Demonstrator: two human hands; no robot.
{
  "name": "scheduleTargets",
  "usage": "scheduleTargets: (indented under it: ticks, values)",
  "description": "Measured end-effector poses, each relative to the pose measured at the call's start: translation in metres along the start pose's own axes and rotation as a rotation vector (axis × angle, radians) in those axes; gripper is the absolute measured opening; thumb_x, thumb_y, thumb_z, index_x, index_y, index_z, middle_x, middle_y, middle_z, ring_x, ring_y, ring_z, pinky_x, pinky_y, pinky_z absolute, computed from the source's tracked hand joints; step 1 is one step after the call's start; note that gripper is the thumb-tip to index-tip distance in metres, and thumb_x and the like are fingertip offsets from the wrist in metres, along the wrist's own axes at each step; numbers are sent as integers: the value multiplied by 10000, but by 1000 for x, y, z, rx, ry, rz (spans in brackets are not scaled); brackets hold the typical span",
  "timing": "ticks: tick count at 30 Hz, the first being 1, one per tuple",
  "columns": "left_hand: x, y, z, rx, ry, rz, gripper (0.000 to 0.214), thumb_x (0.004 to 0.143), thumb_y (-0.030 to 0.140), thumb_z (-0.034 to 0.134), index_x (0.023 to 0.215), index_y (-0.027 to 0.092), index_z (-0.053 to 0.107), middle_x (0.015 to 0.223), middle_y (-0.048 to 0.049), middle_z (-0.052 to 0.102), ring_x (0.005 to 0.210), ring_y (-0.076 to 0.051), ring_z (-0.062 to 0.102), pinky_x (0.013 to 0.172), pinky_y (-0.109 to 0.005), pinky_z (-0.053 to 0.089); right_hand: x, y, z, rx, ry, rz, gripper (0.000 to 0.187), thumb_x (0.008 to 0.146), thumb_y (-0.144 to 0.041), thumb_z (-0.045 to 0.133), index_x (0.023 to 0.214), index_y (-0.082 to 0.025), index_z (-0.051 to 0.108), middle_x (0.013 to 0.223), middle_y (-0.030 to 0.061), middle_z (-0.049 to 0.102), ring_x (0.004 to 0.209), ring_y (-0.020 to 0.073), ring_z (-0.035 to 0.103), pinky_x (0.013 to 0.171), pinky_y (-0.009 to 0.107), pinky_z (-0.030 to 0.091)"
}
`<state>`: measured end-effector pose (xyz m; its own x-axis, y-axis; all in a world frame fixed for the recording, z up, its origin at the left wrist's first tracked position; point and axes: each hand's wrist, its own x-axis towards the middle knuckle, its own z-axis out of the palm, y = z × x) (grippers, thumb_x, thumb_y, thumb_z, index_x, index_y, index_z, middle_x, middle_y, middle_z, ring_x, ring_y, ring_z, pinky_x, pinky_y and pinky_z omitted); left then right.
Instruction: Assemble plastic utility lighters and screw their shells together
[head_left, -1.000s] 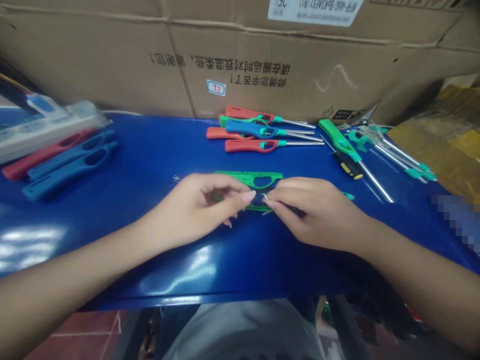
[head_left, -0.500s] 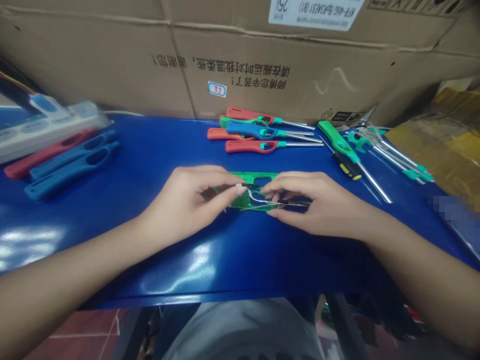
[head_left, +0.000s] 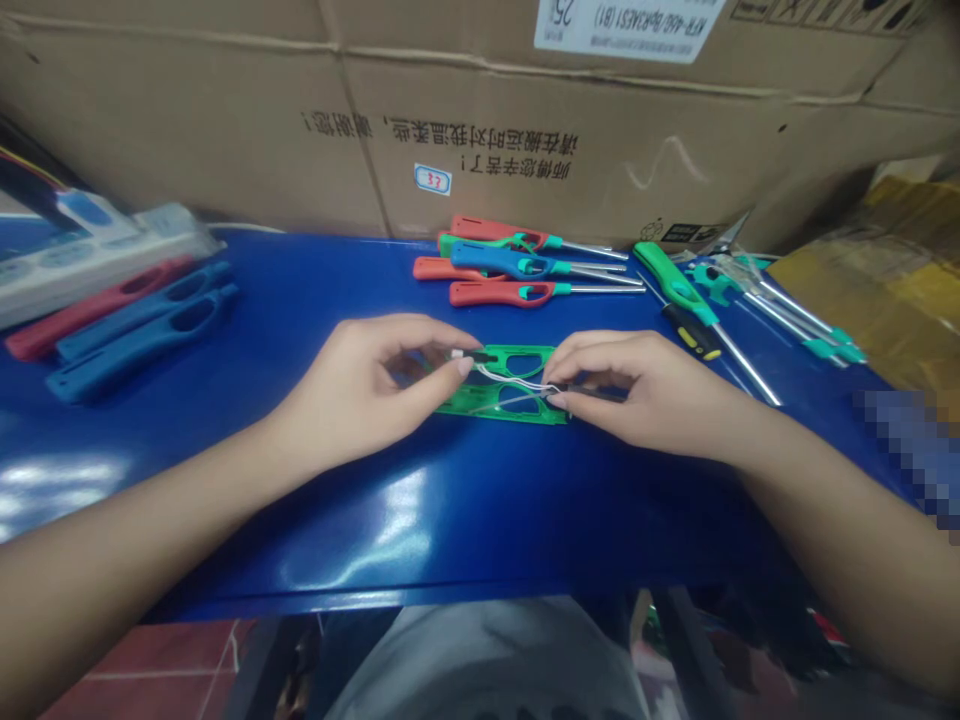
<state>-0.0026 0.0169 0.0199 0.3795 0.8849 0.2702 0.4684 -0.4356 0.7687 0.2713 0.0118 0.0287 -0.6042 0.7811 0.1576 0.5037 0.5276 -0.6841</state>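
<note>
Two green lighter shell halves point(head_left: 496, 400) lie on the blue table between my hands, their trigger openings to the right. My left hand point(head_left: 386, 380) pinches a small black igniter with a white end point(head_left: 459, 354) over the far half. From it, white wires point(head_left: 517, 378) run across to my right hand point(head_left: 634, 390). There my thumb and fingers are closed on a dark rod-like part point(head_left: 574, 391), largely hidden by the fingers. A thin pale tube or wire point(head_left: 506, 402) extends left from the right fingertips over the near half.
Assembled red, blue and green lighters point(head_left: 517, 292) are piled at the back. A green lighter point(head_left: 675, 285), a black-yellow screwdriver point(head_left: 694, 332) and metal tubes point(head_left: 795, 318) lie right. Loose shells point(head_left: 142, 345) and a power strip point(head_left: 97, 250) sit left; a cardboard box point(head_left: 247, 120) stands behind.
My left hand has shifted slightly left with the igniter. The white wires are stretched straighter between my hands, and more of the green shells shows. My right fingers have closed more tightly.
</note>
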Motion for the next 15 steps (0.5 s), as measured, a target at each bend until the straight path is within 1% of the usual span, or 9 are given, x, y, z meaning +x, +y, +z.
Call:
scheduleTargets:
  ticks: [3, 6, 9, 11, 15]
  values:
    - [1, 0, -1, -18, -41, 62, 292, 895, 350, 732, 1134, 184, 754, 1126, -50, 752, 950, -168, 715, 842, -242, 574, 1, -4, 1, 13, 5, -1, 101, 921, -247, 675, 929, -161, 728, 965, 54, 704, 854, 155, 665, 728, 267, 530]
    - [0, 5, -2, 16, -94, 155, 285, 914, 341, 719, 1146, 181, 751, 1144, -48, 744, 1011, -165, 700, 922, -248, 544, 1, -9, 4, 28, 15, -6, 88, 921, -237, 685, 942, -165, 731, 918, 32, 700, 792, 128, 645, 685, 245, 510]
    - [-2, 12, -1, 18, -198, 214, 228, 945, 321, 689, 1118, 194, 767, 1100, -28, 756, 1025, -150, 689, 921, -230, 530, 1, -13, 9, 44, 51, -21, 58, 908, -186, 689, 946, -162, 726, 862, 6, 680, 701, 92, 597, 629, 215, 484]
    - [-4, 17, 1, -4, -262, 208, 194, 959, 311, 679, 1089, 203, 774, 1063, -8, 769, 992, -130, 695, 894, -205, 531, 1, -15, 12, 33, 70, -51, 54, 895, -146, 684, 935, -156, 720, 846, -2, 669, 682, 77, 573, 612, 198, 466]
    - [-8, 22, 5, -17, -277, 156, 178, 928, 308, 729, 1076, 224, 779, 1041, 34, 792, 924, -92, 719, 845, -145, 525, -1, -18, 18, -3, 88, -124, 99, 881, -96, 666, 946, -154, 714, 829, -18, 656, 668, 57, 546, 587, 172, 428]
